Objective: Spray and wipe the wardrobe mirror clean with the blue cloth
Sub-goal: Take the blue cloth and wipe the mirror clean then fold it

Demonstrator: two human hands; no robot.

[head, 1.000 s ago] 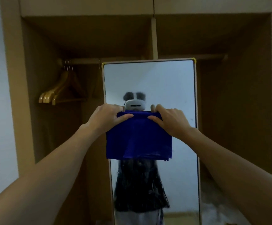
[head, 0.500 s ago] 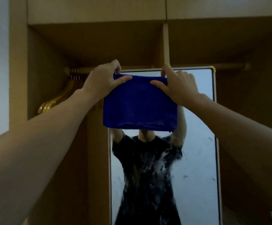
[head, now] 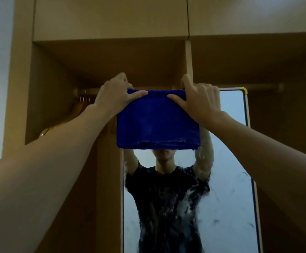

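While the blue cloth [head: 157, 123] hangs folded against the mirror's [head: 227, 179] top edge, the left hand [head: 114, 96] and right hand [head: 199, 103] each pinch an upper corner, thumbs in front.

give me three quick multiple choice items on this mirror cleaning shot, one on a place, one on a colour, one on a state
1. Where is the cloth held?
A. at the top edge of the mirror
B. at the mirror's bottom
C. on the hanger rail

2. What colour is the cloth?
A. white
B. blue
C. green

3. How do the hands hold the cloth?
A. left hand only
B. neither hand touches it
C. both pinch its upper corners

Answers:
1 A, the cloth covers the mirror's upper left part.
2 B, it is deep blue.
3 C, the left hand and the right hand each have a thumb over the front at a top corner.
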